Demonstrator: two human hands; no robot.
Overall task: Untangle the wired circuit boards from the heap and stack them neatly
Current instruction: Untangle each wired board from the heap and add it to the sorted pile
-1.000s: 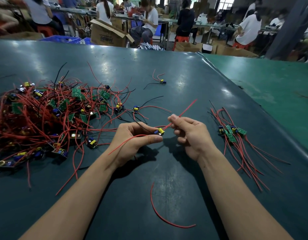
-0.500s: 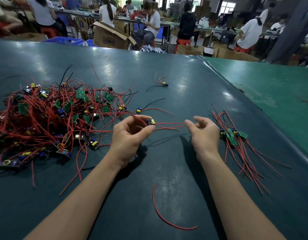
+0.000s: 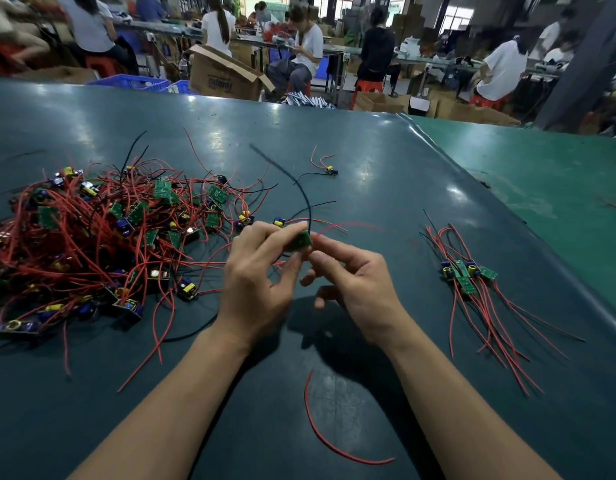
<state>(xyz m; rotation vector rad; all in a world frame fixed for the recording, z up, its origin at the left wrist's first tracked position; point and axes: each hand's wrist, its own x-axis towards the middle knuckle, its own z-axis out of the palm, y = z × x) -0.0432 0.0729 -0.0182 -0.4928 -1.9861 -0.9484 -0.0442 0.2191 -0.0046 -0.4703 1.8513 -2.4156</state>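
hands (image 3: pixel 299 271) pinching circuit board (image 3: pixel 301 241), heap (image 3: pixel 92 237) left, stack (image 3: pixel 467 275) right

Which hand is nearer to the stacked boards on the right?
Right. The right hand is left of the stacked boards, well apart; the left hand, pinching a green board, lies farther left.

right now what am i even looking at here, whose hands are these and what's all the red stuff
This is one picture from a camera worn on a person's head, looking down at their own two bare hands; there is no machine. The left hand pinches a small green board, and the right hand has its fingertips at it. On the dark table to the left lies a tangled heap of boards with red and black wires. To the right lies a small sorted stack. A loose red wire lies near the arms.
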